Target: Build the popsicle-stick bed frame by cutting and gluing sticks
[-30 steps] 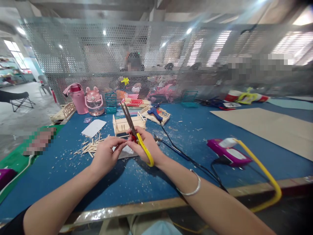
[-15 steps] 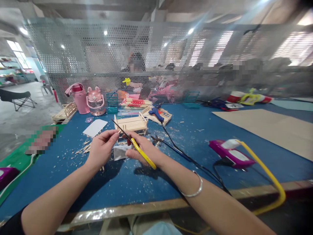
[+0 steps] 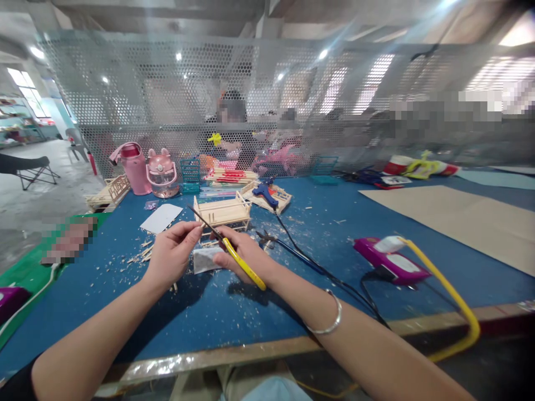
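My right hand (image 3: 244, 257) grips a file with a yellow handle (image 3: 246, 266); its thin dark blade points up and to the left. Between the fingertips of my left hand (image 3: 173, 248) is a small wooden stick (image 3: 203, 225), mostly hidden, with the blade crossing against or very near it. Just behind both hands stands a small wooden frame model (image 3: 223, 213) built of thin sticks. A piece of grey-white paper (image 3: 204, 260) lies under my right hand. Loose sticks (image 3: 146, 253) and wood crumbs are scattered beside my left hand.
Right of my hands lie pliers (image 3: 292, 250) and a blue glue gun (image 3: 265, 194) with its cord. A purple power strip (image 3: 390, 260) with a yellow cable is farther right. Pink bottles (image 3: 136, 170) stand at the back left, before a perforated screen (image 3: 167, 100); a person sits behind it.
The view has shifted slightly, moving the scene a little to the left. Both hands keep their holds, and the file's blade has moved slightly up and left against the stick.
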`<action>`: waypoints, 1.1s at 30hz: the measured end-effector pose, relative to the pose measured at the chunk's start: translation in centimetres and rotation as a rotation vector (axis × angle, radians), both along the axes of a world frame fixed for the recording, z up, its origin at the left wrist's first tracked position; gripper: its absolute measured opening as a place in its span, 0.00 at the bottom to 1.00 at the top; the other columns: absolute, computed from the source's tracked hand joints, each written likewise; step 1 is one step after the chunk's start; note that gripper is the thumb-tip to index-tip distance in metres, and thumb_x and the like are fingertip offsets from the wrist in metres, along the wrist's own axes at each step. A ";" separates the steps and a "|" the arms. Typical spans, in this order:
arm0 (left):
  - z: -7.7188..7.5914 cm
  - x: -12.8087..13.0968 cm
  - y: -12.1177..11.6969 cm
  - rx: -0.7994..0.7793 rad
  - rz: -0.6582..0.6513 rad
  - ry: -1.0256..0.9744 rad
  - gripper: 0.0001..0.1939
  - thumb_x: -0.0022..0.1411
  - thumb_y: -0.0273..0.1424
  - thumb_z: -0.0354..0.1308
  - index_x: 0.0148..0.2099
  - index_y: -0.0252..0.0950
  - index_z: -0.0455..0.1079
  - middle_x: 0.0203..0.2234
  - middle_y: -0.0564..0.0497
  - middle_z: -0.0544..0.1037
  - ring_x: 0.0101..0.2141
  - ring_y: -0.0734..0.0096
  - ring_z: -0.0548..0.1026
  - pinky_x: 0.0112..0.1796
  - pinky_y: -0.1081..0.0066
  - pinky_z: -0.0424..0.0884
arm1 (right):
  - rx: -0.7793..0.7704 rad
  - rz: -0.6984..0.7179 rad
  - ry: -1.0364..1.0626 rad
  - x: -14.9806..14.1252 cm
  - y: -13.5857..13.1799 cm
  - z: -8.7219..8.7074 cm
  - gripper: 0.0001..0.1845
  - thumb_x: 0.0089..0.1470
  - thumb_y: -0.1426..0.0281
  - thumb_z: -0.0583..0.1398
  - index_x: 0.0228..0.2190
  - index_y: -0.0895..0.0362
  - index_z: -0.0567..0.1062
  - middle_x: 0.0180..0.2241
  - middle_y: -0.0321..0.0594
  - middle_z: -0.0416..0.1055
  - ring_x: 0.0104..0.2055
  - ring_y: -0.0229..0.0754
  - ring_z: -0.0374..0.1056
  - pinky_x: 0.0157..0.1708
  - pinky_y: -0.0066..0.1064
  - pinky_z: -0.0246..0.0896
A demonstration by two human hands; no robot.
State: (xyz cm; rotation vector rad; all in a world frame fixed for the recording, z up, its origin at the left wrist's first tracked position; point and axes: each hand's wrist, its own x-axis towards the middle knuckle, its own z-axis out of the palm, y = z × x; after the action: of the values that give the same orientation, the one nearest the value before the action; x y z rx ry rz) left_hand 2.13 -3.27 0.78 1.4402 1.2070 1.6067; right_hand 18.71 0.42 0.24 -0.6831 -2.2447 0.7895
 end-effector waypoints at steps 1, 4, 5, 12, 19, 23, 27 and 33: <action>0.0 0.0 0.0 0.001 0.000 -0.001 0.17 0.47 0.41 0.61 0.34 0.33 0.73 0.29 0.49 0.78 0.31 0.70 0.72 0.35 0.71 0.68 | 0.009 -0.007 -0.003 -0.1 -0.1 0.0 0.27 0.47 0.50 0.56 0.41 0.58 0.66 0.25 0.34 0.62 0.26 0.36 0.54 0.26 0.27 0.51; 0.1 -0.1 -0.1 0.035 -0.009 0.075 0.15 0.50 0.40 0.59 0.35 0.33 0.73 0.29 0.49 0.77 0.32 0.70 0.72 0.36 0.71 0.67 | 0.081 -0.041 0.007 -0.3 -0.1 0.0 0.29 0.45 0.51 0.58 0.43 0.57 0.65 0.31 0.38 0.65 0.30 0.39 0.58 0.32 0.30 0.55; 0.1 -0.1 -0.2 0.055 -0.025 0.128 0.14 0.52 0.39 0.58 0.35 0.33 0.73 0.29 0.49 0.76 0.32 0.70 0.72 0.36 0.71 0.67 | 0.110 -0.056 0.012 -0.3 -0.1 0.0 0.29 0.44 0.51 0.58 0.43 0.57 0.65 0.34 0.40 0.66 0.32 0.40 0.59 0.34 0.31 0.55; -0.3 0.0 -0.2 0.081 -0.058 0.189 0.10 0.56 0.35 0.54 0.35 0.34 0.71 0.29 0.51 0.74 0.33 0.72 0.70 0.37 0.73 0.65 | 0.153 -0.050 0.020 -0.1 0.3 0.3 0.32 0.42 0.49 0.59 0.44 0.57 0.65 0.39 0.44 0.66 0.38 0.44 0.61 0.39 0.34 0.56; -0.8 0.0 0.5 -0.063 -0.066 -0.049 0.16 0.50 0.41 0.59 0.34 0.33 0.69 0.22 0.54 0.73 0.24 0.77 0.68 0.30 0.75 0.66 | -0.001 -0.090 0.164 0.0 0.1 0.6 0.22 0.48 0.54 0.57 0.39 0.58 0.66 0.26 0.34 0.61 0.27 0.35 0.56 0.28 0.27 0.53; -0.9 0.5 0.5 -0.120 -0.199 -0.143 0.18 0.48 0.43 0.59 0.33 0.34 0.64 0.23 0.54 0.74 0.21 0.80 0.67 0.26 0.76 0.66 | -0.176 -0.128 0.313 -0.3 0.0 0.4 0.17 0.45 0.58 0.59 0.33 0.58 0.67 0.24 0.32 0.60 0.24 0.32 0.56 0.25 0.25 0.53; -0.5 1.0 0.6 -0.065 -0.116 -0.052 0.17 0.50 0.43 0.58 0.35 0.34 0.66 0.33 0.50 0.75 0.24 0.79 0.68 0.22 0.78 0.62 | -0.448 -0.037 0.430 -0.9 0.2 0.7 0.18 0.44 0.60 0.60 0.35 0.56 0.64 0.22 0.31 0.63 0.17 0.30 0.55 0.18 0.24 0.52; 0.6 2.7 1.7 0.017 -0.118 -0.059 0.16 0.49 0.41 0.58 0.36 0.34 0.69 0.33 0.50 0.75 0.24 0.79 0.67 0.25 0.76 0.64 | -0.508 0.047 0.580 -1.7 0.6 2.3 0.18 0.39 0.63 0.62 0.33 0.56 0.65 0.19 0.28 0.63 0.18 0.31 0.59 0.18 0.24 0.56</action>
State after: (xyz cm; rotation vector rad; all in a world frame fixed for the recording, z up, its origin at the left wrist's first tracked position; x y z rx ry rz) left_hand 4.83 -1.53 1.42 1.4376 1.0575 1.5714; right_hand 17.05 1.06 2.53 -0.5324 -1.5479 1.4016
